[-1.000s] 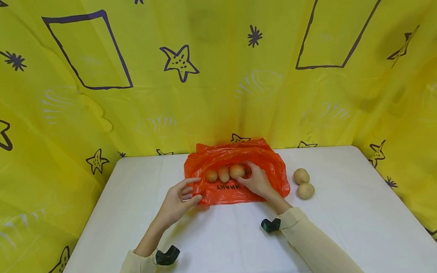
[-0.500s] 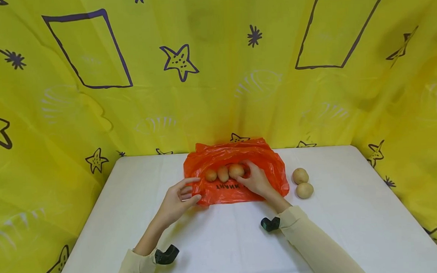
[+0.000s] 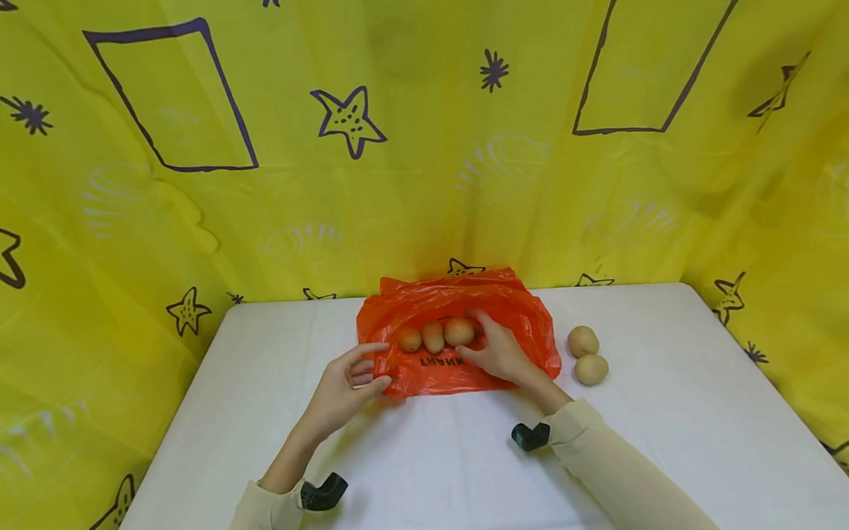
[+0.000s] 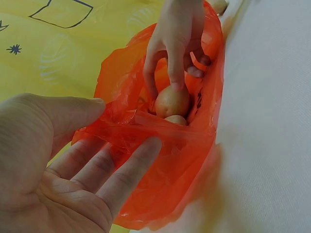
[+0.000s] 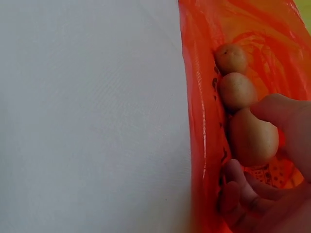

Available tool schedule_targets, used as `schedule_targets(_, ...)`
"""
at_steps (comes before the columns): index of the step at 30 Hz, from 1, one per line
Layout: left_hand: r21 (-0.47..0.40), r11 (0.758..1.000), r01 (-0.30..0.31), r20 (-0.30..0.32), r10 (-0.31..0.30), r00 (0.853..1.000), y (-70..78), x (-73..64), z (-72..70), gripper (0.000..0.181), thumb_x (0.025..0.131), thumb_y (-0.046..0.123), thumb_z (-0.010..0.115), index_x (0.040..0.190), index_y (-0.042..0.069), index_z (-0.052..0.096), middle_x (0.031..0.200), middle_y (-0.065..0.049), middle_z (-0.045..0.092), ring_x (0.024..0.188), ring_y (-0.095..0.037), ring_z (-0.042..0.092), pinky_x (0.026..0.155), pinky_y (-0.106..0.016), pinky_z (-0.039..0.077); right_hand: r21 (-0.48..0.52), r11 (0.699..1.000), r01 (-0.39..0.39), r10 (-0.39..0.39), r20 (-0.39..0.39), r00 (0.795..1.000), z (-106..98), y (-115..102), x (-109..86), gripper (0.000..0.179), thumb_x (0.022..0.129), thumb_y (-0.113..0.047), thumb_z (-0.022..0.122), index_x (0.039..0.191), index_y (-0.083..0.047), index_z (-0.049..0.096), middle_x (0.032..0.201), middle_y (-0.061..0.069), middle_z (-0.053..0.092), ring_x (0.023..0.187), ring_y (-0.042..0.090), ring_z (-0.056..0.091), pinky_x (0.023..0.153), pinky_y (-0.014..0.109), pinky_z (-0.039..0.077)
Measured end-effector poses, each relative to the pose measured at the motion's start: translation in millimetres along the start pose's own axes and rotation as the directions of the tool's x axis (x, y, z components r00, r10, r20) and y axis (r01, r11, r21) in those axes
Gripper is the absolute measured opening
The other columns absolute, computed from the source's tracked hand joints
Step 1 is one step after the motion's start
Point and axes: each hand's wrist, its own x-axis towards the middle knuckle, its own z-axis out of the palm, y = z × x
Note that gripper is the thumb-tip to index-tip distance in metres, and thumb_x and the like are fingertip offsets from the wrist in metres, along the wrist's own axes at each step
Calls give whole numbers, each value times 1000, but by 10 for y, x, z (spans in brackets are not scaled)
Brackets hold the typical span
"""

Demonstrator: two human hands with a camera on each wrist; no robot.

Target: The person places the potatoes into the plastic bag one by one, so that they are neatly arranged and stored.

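An orange-red plastic bag point(image 3: 438, 383) printed with dark letters lies on its side, its mouth toward me. Three potatoes sit in a row inside: a left one point(image 3: 409, 339), a middle one point(image 3: 434, 337) and a larger one point(image 3: 459, 332). My left hand point(image 3: 341, 393) holds the bag's left edge up, with plastic between the digits; in the left wrist view some fingers lie behind it. My right hand point(image 3: 501, 351) reaches into the mouth round the large potato point(image 5: 253, 138), its digits spread. One digit touches that potato; the other fingertips stand slightly apart from it.
Two more potatoes lie on the white table point(image 3: 435, 472) right of the bag, one point(image 3: 583, 341) behind the other point(image 3: 592, 369). A yellow patterned curtain point(image 3: 421, 201) hangs behind the table and along both sides. A small black camera sits on each wrist.
My right hand's near digit has drawn back slightly from the large potato, and the right wrist has shifted a little right. The left hand and the bag stay almost still.
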Motion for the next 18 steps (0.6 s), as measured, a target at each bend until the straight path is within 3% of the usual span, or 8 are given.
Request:
schedule_targets(11,-11,1000,16,1,-16,1000,13,2,-9,48,93,10,77,138,10,61,117,-19,71,104,-32,72,85,-32,61,-14,999,34,-33,54,998,-110,-157,-137,65,89,-22,82,144,-12,48,132,13,60,120,34,55,105,56,48)
schedule_targets(14,-14,1000,16,0,-16,1000,10,1,-6,48,93,10,77,138,10,61,117,-19,72,104,-32,72,85,-32,61,-12,999,50,-49,76,996,-149,-194,-193,67,89,-23,82,146,-12,47,128,14,60,111,33,55,93,48,52)
schedule_targets(18,-15,1000,14,1,-14,1000,13,-5,-1,48,93,9,77,138,9,61,116,-18,72,103,-31,72,84,-32,61,7,998,58,-59,107,993,-213,-244,-276,70,91,-23,81,149,-13,44,120,16,58,82,28,57,71,35,53)
